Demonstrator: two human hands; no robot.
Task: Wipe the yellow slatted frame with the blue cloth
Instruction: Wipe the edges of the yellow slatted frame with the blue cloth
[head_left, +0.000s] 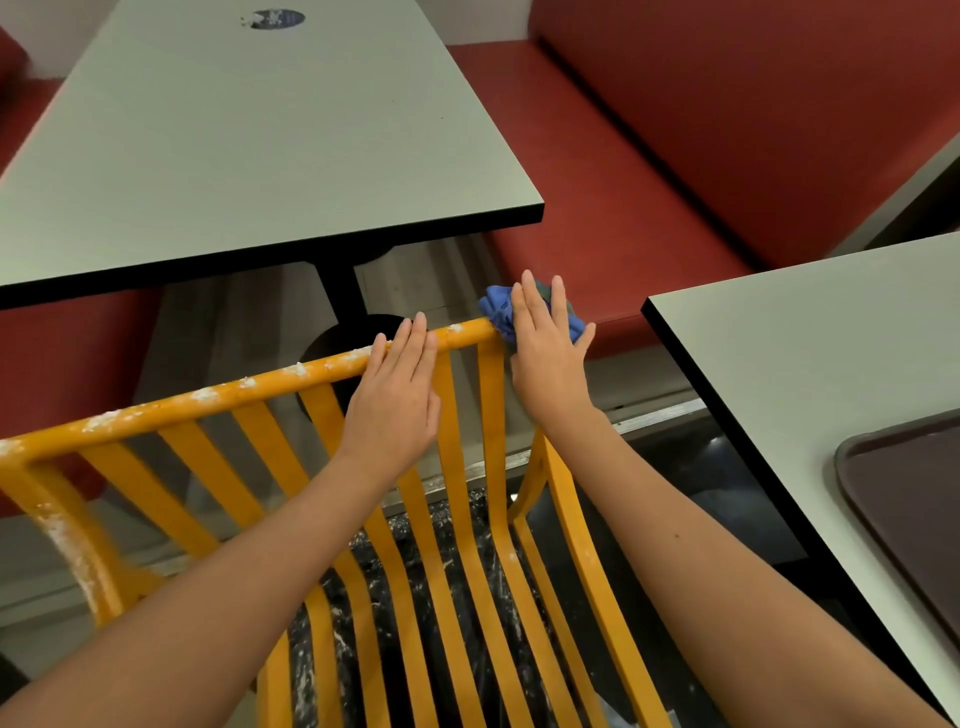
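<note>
The yellow slatted frame is a chair back that runs from lower left to upper right, its top rail dusted with white powder. My left hand rests flat on the top rail near its right part, fingers straight. My right hand presses the crumpled blue cloth onto the rail's right end corner, fingers straight over it. Most of the cloth is hidden under that hand.
A grey table with a black edge stands beyond the chair, white crumbs near its far end. A second grey table at the right carries a dark brown tray. Red bench seating lies behind. The floor below is dark and speckled.
</note>
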